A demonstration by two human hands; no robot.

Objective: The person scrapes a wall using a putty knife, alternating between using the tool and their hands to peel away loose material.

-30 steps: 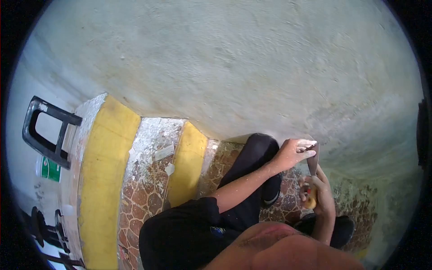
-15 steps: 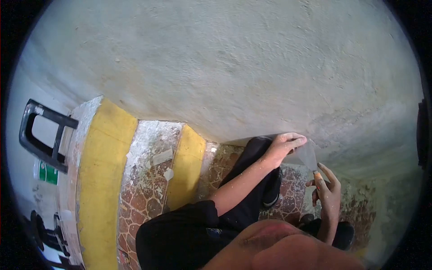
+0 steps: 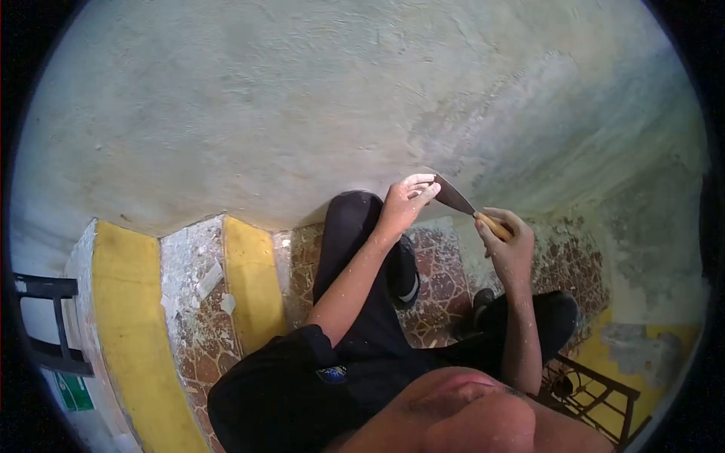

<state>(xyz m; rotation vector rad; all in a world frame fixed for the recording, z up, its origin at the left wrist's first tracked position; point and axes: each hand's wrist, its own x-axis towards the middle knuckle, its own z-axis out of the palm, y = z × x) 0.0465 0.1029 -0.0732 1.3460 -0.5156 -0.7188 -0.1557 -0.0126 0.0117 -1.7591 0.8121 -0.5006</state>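
A putty knife [image 3: 454,198] with a wooden handle is between my two hands, in front of the wall. My right hand [image 3: 511,245] is closed around its handle. The fingertips of my left hand [image 3: 404,202] pinch the wide end of the blade, with white dust on them. The plastered wall [image 3: 302,98] rises just beyond both hands, rough and patchy, with a darker scraped area to the right of the blade. Specks of white dust lie on my left forearm.
Yellow-edged steps [image 3: 253,272] go off to the left, with loose flakes on one tread. Further left stands a black plastic frame [image 3: 54,321]. A dark metal rack [image 3: 596,389] is at lower right. Debris covers the tiled floor [image 3: 434,264] around my feet.
The view has swung to the right, bringing the metal rack into sight. The putty knife has turned, its blade now showing dark; my right fingers have closed more fully around the handle.
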